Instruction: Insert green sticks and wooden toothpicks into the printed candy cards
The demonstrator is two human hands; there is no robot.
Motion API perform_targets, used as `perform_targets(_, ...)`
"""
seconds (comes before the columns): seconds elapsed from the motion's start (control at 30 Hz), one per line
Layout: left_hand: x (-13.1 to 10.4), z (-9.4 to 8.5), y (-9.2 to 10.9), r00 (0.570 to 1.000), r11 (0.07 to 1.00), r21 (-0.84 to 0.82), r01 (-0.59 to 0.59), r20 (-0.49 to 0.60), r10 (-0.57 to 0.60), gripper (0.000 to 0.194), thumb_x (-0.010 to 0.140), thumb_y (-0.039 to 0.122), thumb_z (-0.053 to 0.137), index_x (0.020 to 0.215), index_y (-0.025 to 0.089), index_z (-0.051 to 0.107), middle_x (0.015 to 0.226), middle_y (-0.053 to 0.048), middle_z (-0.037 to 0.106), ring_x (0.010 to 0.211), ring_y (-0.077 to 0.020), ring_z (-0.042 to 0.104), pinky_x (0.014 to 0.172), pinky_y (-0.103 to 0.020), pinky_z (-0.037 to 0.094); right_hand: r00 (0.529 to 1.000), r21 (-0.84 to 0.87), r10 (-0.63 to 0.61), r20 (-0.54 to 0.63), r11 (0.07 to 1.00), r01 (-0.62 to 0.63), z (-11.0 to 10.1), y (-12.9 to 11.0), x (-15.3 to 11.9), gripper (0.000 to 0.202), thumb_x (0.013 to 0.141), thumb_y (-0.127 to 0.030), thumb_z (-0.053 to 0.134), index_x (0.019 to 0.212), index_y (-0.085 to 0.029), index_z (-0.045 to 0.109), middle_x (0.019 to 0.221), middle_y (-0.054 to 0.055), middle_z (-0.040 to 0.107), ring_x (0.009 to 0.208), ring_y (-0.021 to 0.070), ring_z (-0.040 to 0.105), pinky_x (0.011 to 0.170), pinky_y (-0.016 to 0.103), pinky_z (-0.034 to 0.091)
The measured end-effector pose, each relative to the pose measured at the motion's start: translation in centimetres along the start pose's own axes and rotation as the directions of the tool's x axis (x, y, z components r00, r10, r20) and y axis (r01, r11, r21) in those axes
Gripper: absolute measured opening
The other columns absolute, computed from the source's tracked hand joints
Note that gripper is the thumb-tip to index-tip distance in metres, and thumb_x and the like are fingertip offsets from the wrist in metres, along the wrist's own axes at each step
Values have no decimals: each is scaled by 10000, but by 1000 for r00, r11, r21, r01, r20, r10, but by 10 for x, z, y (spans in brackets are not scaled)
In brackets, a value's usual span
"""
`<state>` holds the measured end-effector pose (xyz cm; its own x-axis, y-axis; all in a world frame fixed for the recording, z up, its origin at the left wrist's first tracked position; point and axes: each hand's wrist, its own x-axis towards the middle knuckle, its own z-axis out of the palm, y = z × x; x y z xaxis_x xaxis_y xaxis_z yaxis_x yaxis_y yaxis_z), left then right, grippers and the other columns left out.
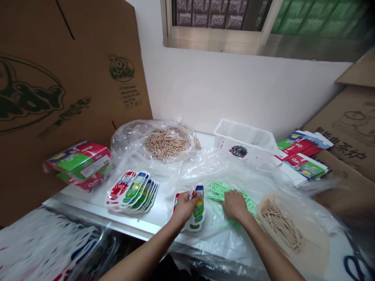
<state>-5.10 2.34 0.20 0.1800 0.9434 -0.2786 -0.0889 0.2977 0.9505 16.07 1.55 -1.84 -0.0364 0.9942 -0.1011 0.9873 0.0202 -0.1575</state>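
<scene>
Bottle-shaped printed packets (199, 212) in red, green and blue are pinched at their upper part by my left hand (184, 207), near the middle of the table. To the right, my right hand (234, 203) reaches down onto a loose pile of thin green sticks (216, 190); its fingers are curled, and what they hold, if anything, is hidden. A fanned stack of similar packets (133, 192) lies on the white table left of my left hand. Right of my right hand, brown sticks (281, 222) rest in a shallow translucent container.
Behind lies a clear bag of brown sticks (166, 144), with a white plastic basket (246, 136) against the wall. Wrapped boxes (83, 162) stand at left, printed cartons (304, 156) at right. Blue scissor handles (353, 268) show at lower right. Large cardboard boxes flank the table (117, 216).
</scene>
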Motion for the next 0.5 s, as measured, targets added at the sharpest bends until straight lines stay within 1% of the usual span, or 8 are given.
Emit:
perform_targets(0.07,7,1,1,990,980,160,-121,-47,130,379,726,530,578,663,156,586,580,-8,586,555,-160,556,532,-246,408,1000,-42,6,-23,999,-7,-6,9,1,231,803,-146,400,898,-84,600,972,220,600,972,314,487,822,426,285)
perform_targets(0.13,17,3,4,953,890,381,-250,-67,296,378,793,514,489,662,170,573,609,-6,573,594,-160,544,563,-248,404,999,-75,8,-47,997,-12,-13,18,1,222,831,-153,379,895,-100,584,965,195,602,956,295,488,819,405,285)
perform_targets(0.2,29,10,8,910,782,531,-325,-49,411,353,837,459,434,660,180,556,660,-9,559,657,-163,534,616,-256,404,998,-79,-11,-63,997,6,-19,25,-1,214,859,-157,355,894,-116,562,927,162,607,925,268,496,823,383,283)
perform_targets(0.23,35,15,10,897,749,565,-345,-36,441,331,847,428,424,662,183,548,689,-11,552,691,-166,530,645,-261,404,997,-75,-28,-68,997,23,-22,27,-2,210,868,-155,346,891,-122,553,905,145,607,909,255,500,827,372,281)
perform_targets(0.3,48,30,12,884,723,581,-373,-13,467,273,853,373,423,692,188,545,747,-17,547,754,-169,521,695,-267,401,994,-57,-75,-75,996,71,-28,28,-5,197,874,-144,345,883,-135,541,886,117,602,893,233,503,839,349,277)
perform_targets(0.4,61,62,9,871,690,596,-409,29,491,216,866,307,393,769,190,547,791,-24,549,789,-168,510,730,-269,400,984,-10,-159,-79,987,159,-32,23,-9,192,857,-113,357,884,-143,544,903,101,596,917,220,493,877,334,259)
perform_targets(0.5,65,95,2,863,664,596,-452,103,495,181,852,239,399,780,192,558,783,-23,564,792,-169,510,743,-270,398,974,78,-212,-74,973,218,-34,17,-8,213,831,-88,360,881,-141,560,911,109,601,922,224,495,889,337,259)
